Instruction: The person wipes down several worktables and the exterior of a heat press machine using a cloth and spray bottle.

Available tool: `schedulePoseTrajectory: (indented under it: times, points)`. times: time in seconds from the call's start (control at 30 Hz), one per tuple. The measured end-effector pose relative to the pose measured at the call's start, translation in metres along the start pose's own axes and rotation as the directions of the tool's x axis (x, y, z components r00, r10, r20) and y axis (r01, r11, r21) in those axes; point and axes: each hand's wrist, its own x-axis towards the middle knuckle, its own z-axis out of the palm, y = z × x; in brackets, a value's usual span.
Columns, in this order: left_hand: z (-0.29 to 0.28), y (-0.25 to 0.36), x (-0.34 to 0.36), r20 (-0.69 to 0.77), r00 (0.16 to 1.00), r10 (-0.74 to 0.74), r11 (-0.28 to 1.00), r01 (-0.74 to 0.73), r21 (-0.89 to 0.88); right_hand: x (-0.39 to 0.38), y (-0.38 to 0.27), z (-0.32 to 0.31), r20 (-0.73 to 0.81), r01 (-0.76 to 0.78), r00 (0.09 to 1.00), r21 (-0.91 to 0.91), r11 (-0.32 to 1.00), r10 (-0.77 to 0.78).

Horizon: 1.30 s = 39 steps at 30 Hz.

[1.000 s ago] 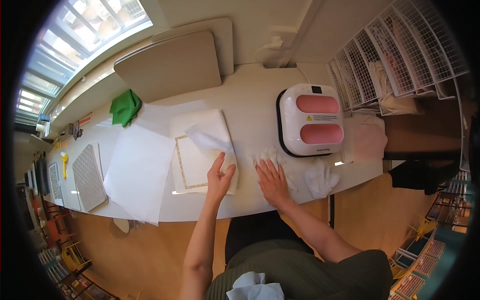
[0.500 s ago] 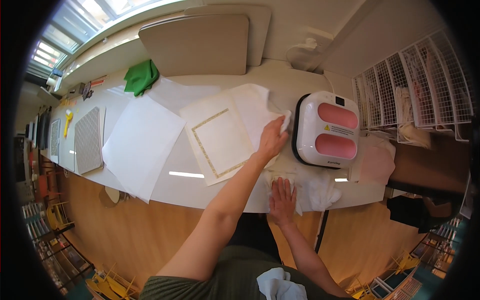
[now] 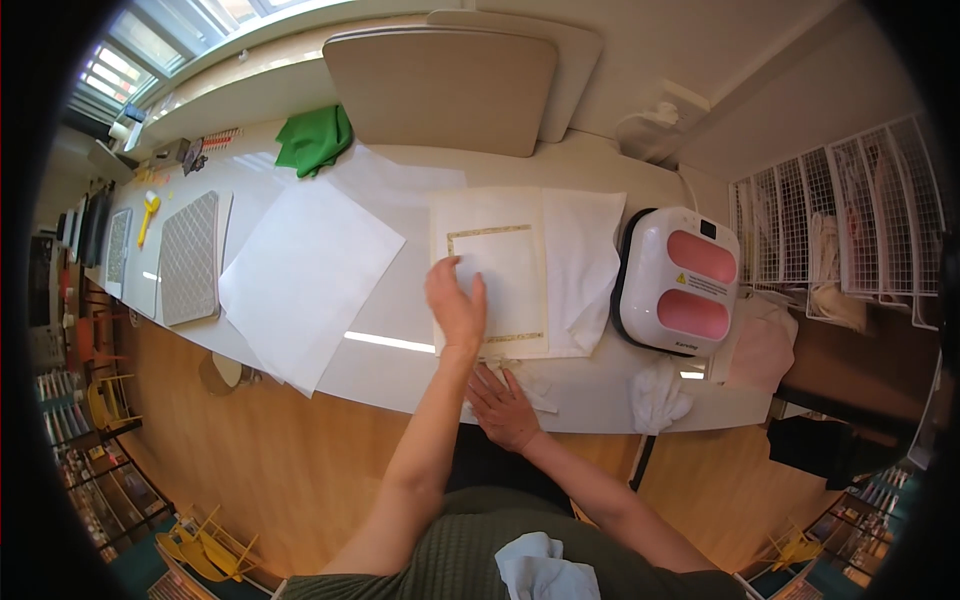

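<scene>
A cream cloth with a gold-patterned rectangular border lies flat on the white table in front of me. A white cloth adjoins it on the right, with a fold near its lower right corner. My left hand is over the left part of the cream cloth, thumb and fingers apart; whether it touches cannot be made out. Near the table's front edge, my right hand lies flat with fingers spread, beside a crumpled whitish piece of fabric. Neither hand holds anything visible.
A white heat press with pink recesses stands right of the cloths, a crumpled white cloth before it. Large white sheets lie to the left. Behind are a green cloth and leaning boards; wire racks stand right.
The bordered cloth now lies straighter, its white part spread flatter. My left hand has moved left from the white cloth's edge to the border's left side; my right hand has also shifted left.
</scene>
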Motion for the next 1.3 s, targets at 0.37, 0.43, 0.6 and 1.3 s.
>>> schedulePoseTrajectory:
  times: [0.37,0.43,0.6,1.3]
  points:
    - [-0.024,-0.044,0.032,0.156,0.829,-0.538,0.839,0.544,0.001,0.004,-0.005,-0.001,-0.034,0.014,0.999,-0.075,0.997,-0.017]
    - [-0.023,-0.045,0.034,0.193,0.814,-0.547,0.825,0.563,-0.036,0.004,-0.005,-0.001,-0.042,0.011,0.999,-0.080,0.997,-0.014]
    - [-0.021,-0.035,0.037,0.302,0.764,-0.570,0.780,0.619,-0.093,0.003,-0.003,0.000,-0.062,-0.012,0.998,-0.077,0.997,0.007]
    - [0.012,0.017,0.021,0.621,0.735,-0.273,0.954,0.291,0.075,0.008,-0.004,0.002,-0.012,-0.007,1.000,-0.037,0.999,0.007]
